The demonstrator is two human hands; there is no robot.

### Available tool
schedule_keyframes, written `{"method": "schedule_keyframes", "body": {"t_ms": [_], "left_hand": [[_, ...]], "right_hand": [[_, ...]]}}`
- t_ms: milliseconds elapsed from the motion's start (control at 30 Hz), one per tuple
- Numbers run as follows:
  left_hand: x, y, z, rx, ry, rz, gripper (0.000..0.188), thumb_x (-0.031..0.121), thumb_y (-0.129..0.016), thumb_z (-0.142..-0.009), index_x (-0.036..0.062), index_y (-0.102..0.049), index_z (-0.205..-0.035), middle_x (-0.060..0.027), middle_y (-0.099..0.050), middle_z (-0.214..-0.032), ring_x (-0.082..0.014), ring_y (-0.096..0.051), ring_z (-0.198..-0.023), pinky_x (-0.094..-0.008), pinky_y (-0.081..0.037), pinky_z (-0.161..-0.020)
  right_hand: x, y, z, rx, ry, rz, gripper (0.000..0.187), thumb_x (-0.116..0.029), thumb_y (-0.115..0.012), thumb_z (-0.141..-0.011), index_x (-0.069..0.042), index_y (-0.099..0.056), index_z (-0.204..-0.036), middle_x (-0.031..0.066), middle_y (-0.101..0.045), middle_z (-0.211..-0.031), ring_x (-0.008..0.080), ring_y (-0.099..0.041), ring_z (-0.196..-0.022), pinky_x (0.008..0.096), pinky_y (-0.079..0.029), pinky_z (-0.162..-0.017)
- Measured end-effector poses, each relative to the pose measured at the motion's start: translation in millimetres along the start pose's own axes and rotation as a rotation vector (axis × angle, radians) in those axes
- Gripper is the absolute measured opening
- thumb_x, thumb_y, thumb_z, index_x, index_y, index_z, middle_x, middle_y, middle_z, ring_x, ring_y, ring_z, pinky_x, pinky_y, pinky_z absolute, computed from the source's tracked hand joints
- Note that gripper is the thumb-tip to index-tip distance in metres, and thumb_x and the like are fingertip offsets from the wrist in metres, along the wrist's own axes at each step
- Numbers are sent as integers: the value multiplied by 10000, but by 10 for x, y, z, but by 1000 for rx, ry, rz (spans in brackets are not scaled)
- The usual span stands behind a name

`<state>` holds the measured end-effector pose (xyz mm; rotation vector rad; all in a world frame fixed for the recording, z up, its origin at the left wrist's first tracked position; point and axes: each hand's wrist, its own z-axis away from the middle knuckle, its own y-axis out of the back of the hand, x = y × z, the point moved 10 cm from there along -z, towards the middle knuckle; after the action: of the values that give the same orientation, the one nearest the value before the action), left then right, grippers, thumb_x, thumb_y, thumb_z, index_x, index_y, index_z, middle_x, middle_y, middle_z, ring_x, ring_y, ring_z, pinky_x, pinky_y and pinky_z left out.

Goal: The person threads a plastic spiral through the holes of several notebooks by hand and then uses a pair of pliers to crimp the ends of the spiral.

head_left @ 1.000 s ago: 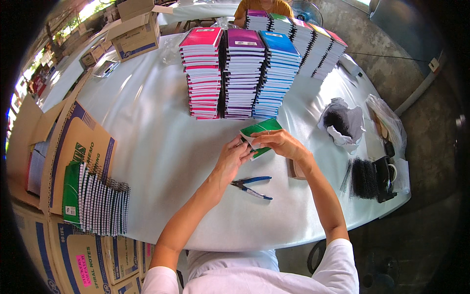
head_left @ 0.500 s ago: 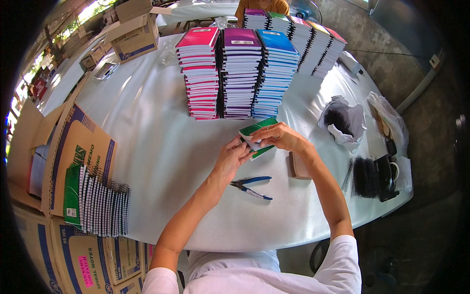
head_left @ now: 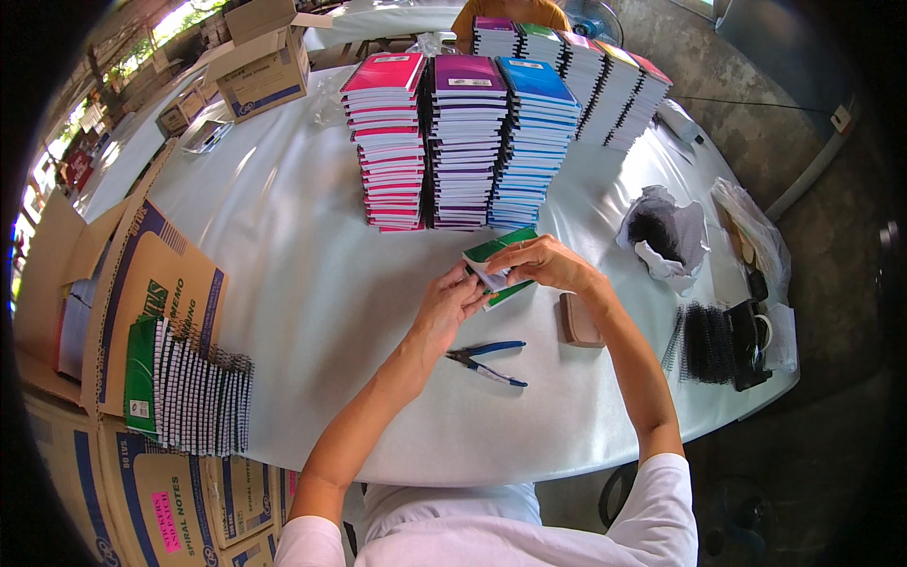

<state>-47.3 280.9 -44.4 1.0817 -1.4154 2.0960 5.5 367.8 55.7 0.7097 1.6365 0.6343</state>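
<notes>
Both my hands are on a small green-covered notebook (head_left: pixel 513 242) in front of the tall stacks. My left hand (head_left: pixel 452 300) grips its near left edge, thumb and fingers closed on it. Fingers bent over the pages, my right hand (head_left: pixel 548 262) holds the notebook from the right; its cover stands partly lifted from the white pages. Pliers with blue handles (head_left: pixel 487 364) lie on the table below my hands, jaws to the left. By my right forearm rests a brown, rounded block-like object (head_left: pixel 579 319).
Stacks of pink (head_left: pixel 389 142), purple (head_left: pixel 465 142) and blue notebooks (head_left: pixel 536 142) rise ahead. Green notebooks (head_left: pixel 189 392) and a carton (head_left: pixel 165 283) are at left. Crumpled paper holding black coils (head_left: pixel 661 241), more black coils (head_left: pixel 707 342) and a tape dispenser (head_left: pixel 749 345) lie right. Someone (head_left: pixel 510 13) sits opposite.
My hands and the green notebook keep nearly the same place and hold. The whole view has shifted very slightly, and the person across the table has moved a little.
</notes>
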Motion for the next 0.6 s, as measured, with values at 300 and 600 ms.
{"method": "schedule_keyframes", "body": {"t_ms": [300,600], "left_hand": [[6,-3,13,12,13,-6,448,91,-477,-1014,25,-375,-1446,-134,-552,-1310,-239,-559,-1236,-364,-477,-1053],[29,-26,26,-5,1,-7,472,81,-491,-1005,-10,-350,-1446,-142,-545,-1306,-246,-555,-1238,-365,-474,-1060]], "right_hand": [[25,-12,-5,-11,-22,12,349,-75,-735,-759,-148,-744,-1100,40,-704,-1161,238,-667,-1032,362,-539,-950],[46,-5,-7,4,-10,26,371,-68,-739,-761,-161,-738,-1120,37,-706,-1154,239,-661,-1032,367,-533,-954]]}}
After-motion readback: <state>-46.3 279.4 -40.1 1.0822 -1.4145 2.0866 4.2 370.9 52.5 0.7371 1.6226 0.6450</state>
